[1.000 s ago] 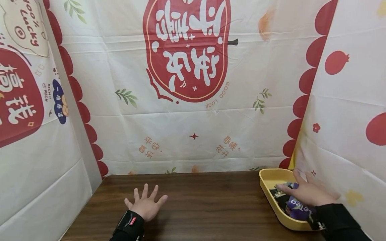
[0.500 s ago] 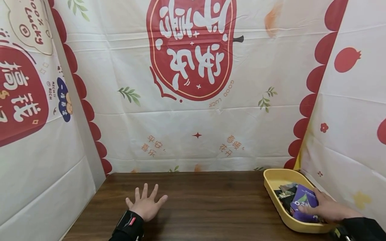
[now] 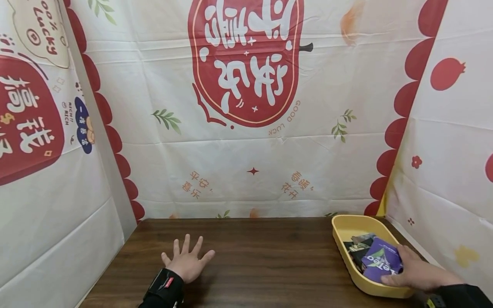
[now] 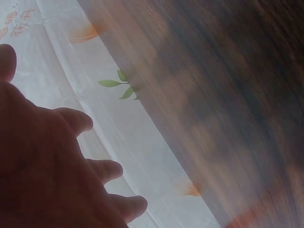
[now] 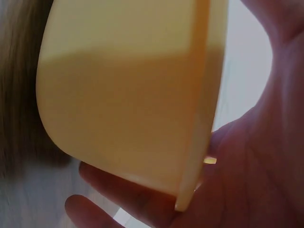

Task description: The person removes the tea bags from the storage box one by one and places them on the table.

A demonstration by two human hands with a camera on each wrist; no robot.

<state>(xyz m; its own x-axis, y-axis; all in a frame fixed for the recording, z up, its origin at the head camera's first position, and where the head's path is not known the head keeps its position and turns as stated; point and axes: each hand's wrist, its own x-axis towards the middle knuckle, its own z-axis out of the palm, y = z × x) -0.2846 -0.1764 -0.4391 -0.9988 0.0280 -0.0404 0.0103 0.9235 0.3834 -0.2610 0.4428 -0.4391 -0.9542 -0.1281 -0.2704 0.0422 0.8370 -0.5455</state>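
Spreading released, straight fingers over one brown wooden table (image 3: 269,256): left hand (image 3: 185,264), one. Well right of those fingertips: yellow tray (image 3: 372,288), one, smooth, deep-walled, round-cornered, with raised rim. Inside, left of the right fingers: dark packets (image 3: 358,256), overlapping, count unclear; purple packet (image 3: 382,259), one, white-lettered, beside the thumb. Last: right hand (image 3: 420,272), one, fingers and thumb grasping the tray's right rim.

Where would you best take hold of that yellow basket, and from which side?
Probably by the right rim of the yellow basket, coming from the right and pinching the wall inside and out: it faces open side up, and its thin wall ends in a lip.
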